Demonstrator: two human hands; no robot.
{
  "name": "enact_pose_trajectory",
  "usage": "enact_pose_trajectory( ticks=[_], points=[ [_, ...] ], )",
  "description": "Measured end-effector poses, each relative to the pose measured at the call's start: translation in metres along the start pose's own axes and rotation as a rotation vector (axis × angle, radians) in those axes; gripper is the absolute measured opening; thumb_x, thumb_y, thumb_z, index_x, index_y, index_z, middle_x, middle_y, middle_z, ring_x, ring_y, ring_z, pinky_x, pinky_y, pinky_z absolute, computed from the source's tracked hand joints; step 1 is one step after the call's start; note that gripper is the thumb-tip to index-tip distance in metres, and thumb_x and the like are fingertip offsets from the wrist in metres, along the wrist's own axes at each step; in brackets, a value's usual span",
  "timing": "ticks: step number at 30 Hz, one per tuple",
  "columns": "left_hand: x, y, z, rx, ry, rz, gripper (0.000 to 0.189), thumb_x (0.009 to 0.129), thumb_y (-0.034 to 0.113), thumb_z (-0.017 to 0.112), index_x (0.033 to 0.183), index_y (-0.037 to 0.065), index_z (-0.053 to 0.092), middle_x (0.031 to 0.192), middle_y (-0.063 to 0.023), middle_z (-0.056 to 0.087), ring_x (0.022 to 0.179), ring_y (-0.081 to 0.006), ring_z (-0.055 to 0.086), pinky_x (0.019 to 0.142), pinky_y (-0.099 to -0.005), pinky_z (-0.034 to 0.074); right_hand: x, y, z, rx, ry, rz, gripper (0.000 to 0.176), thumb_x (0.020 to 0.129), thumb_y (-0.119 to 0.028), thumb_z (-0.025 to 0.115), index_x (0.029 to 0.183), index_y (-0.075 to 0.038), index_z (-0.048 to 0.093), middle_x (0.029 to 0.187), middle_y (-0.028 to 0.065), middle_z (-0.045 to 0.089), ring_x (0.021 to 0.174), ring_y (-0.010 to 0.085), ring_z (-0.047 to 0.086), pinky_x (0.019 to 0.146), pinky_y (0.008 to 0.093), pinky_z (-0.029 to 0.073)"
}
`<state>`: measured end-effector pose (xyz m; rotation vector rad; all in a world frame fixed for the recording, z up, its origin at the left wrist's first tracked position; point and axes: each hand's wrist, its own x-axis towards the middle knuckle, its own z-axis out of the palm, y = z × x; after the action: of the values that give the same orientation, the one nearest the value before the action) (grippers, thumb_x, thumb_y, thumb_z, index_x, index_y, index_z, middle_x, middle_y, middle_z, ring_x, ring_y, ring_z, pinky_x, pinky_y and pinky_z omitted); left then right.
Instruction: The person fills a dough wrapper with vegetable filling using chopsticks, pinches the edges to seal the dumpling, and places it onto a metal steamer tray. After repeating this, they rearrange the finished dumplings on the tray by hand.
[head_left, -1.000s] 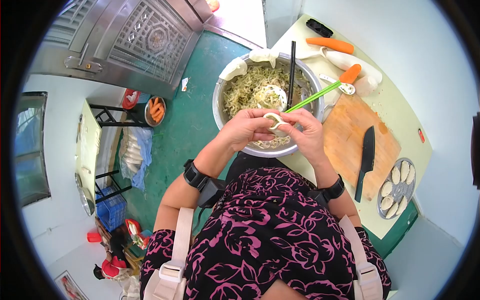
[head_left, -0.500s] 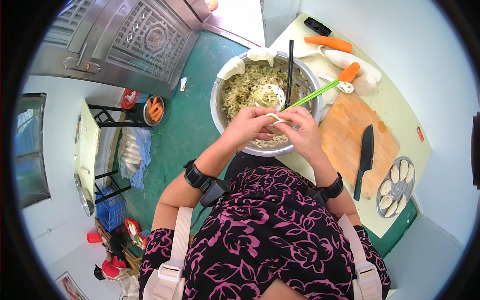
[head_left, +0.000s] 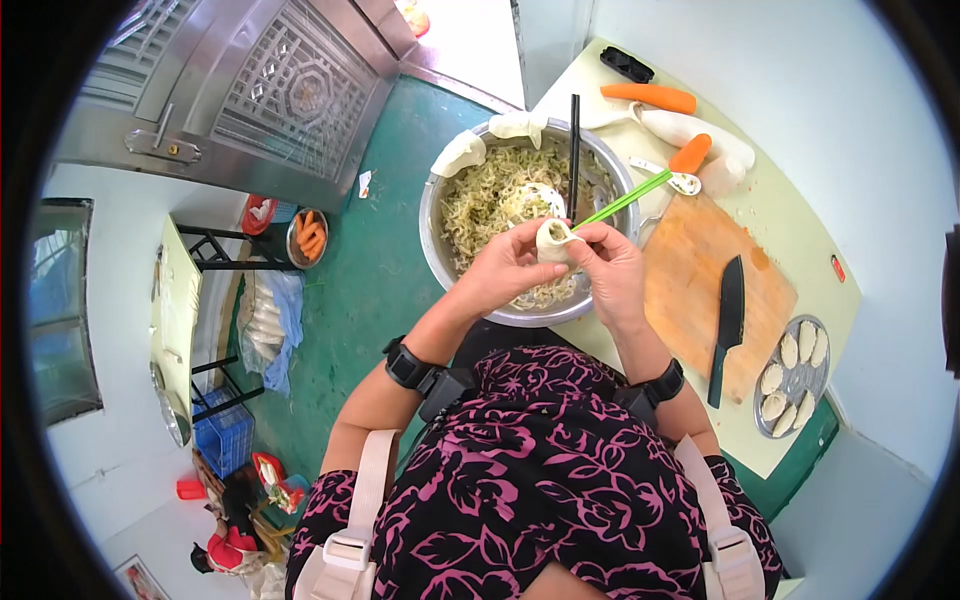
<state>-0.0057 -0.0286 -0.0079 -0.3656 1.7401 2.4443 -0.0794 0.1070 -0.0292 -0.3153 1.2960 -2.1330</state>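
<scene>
Over the near side of a metal bowl (head_left: 432,215) of shredded filling, my left hand (head_left: 508,268) and my right hand (head_left: 612,268) both hold one pale dough wrapper (head_left: 554,238). The wrapper is partly folded, with an opening at its top that shows some filling. My left fingers grip its left side, and my right fingers pinch its right edge. Two pale wrappers (head_left: 518,125) hang over the bowl's far rim. Black chopsticks (head_left: 574,155) and green chopsticks (head_left: 625,198) stand in the bowl beside a white scoop or small dish (head_left: 545,200).
To the right lie a cutting board (head_left: 690,290), a black knife (head_left: 731,310) and a round tray (head_left: 797,345) with several dumplings. Carrots (head_left: 655,97) and white radish (head_left: 700,135) lie at the back. A person (head_left: 232,545) is at the lower left.
The wrapper has turned upright between my hands, so its opening and more of its side now show. My fingers have shifted around it. The view has moved slightly.
</scene>
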Motion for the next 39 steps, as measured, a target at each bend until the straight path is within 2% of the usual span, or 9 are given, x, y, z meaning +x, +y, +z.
enact_pose_trajectory(
  ticks=[4,7,10,13,19,28,34,37,39],
  points=[
    [0.002,-0.005,0.001,-0.017,0.029,0.02,0.042,0.077,0.003,0.061,0.116,0.003,0.047,0.104,-0.0036,0.055,0.094,-0.0104,0.053,0.083,-0.0253,0.044,-0.001,-0.002,-0.002,-0.221,-0.021,-0.149,0.022,0.07,-0.001,0.066,0.091,-0.002,0.059,0.092,0.0028,0.051,0.082,0.0096,0.051,0.07,0.0224,0.043],
    [0.0,-0.007,0.0,-0.015,0.052,0.028,0.039,0.077,0.003,0.061,0.114,0.003,0.048,0.101,-0.0036,0.056,0.093,-0.0103,0.054,0.081,-0.0252,0.044,-0.003,-0.014,-0.001,-0.669,-0.015,-0.455,0.028,0.067,-0.001,0.067,0.094,-0.005,0.06,0.1,0.0061,0.047,0.088,0.0148,0.049,0.074,0.0263,0.043],
    [0.0,-0.008,0.001,-0.002,0.076,0.033,0.038,0.077,0.003,0.061,0.112,0.003,0.049,0.1,-0.0037,0.057,0.091,-0.0102,0.054,0.08,-0.0249,0.045,-0.002,-0.025,-0.001,-0.787,-0.125,-0.512,0.03,0.068,-0.001,0.065,0.096,-0.008,0.061,0.105,0.0085,0.044,0.092,0.0199,0.047,0.077,0.0295,0.042],
    [0.0,-0.008,0.003,-0.002,0.076,0.04,0.037,0.076,0.003,0.062,0.111,0.002,0.049,0.1,-0.0038,0.057,0.09,-0.0101,0.054,0.08,-0.0248,0.045,-0.003,-0.024,-0.002,-0.799,-0.184,-0.512,0.028,0.067,0.0,0.064,0.093,-0.009,0.061,0.102,0.0094,0.046,0.092,0.0226,0.048,0.078,0.031,0.041],
    [-0.001,-0.013,-0.001,0.05,0.07,0.049,0.039,0.076,0.003,0.062,0.112,0.002,0.048,0.1,-0.0044,0.056,0.09,-0.0105,0.055,0.08,-0.025,0.046,-0.003,-0.026,-0.004,-0.969,-0.212,-0.597,0.021,0.068,-0.004,0.062,0.088,-0.006,0.06,0.1,0.0129,0.049,0.093,0.0279,0.047,0.079,0.0354,0.04],
    [-0.002,-0.015,-0.001,-0.031,0.014,-0.014,0.039,0.079,0.005,0.06,0.115,0.003,0.046,0.101,-0.0038,0.056,0.09,-0.0098,0.055,0.078,-0.0244,0.046,0.001,-0.024,-0.012,-1.002,-0.309,-0.551,0.016,0.071,-0.008,0.062,0.086,-0.005,0.06,0.1,0.0114,0.05,0.096,0.0276,0.047,0.081,0.0348,0.04],
    [-0.003,-0.022,-0.004,-0.128,0.052,-0.013,0.03,0.078,0.004,0.06,0.106,0.006,0.049,0.097,-0.0004,0.055,0.086,-0.0081,0.055,0.074,-0.0233,0.047,-0.003,-0.019,-0.01,-0.624,-0.146,-0.356,0.009,0.071,-0.004,0.065,0.078,-0.002,0.061,0.087,0.0078,0.055,0.079,0.0155,0.053,0.069,0.0252,0.043],
    [-0.003,-0.024,-0.005,-0.134,0.102,-0.005,0.027,0.076,0.004,0.062,0.101,0.007,0.05,0.095,0.0001,0.055,0.085,-0.0079,0.054,0.073,-0.0227,0.048,-0.004,-0.02,-0.017,-0.65,-0.021,-0.223,0.008,0.072,-0.006,0.065,0.076,-0.001,0.061,0.081,0.006,0.055,0.073,0.0127,0.053,0.067,0.0233,0.043],
    [-0.004,-0.022,-0.004,-0.145,0.13,-0.002,0.027,0.076,0.004,0.062,0.1,0.007,0.05,0.095,-0.0001,0.055,0.084,-0.0079,0.054,0.072,-0.0224,0.048,-0.002,-0.018,-0.027,-0.734,0.039,-0.101,0.011,0.072,-0.007,0.065,0.081,-0.002,0.062,0.082,0.006,0.054,0.073,0.0127,0.053,0.067,0.0236,0.043]
  ],
)
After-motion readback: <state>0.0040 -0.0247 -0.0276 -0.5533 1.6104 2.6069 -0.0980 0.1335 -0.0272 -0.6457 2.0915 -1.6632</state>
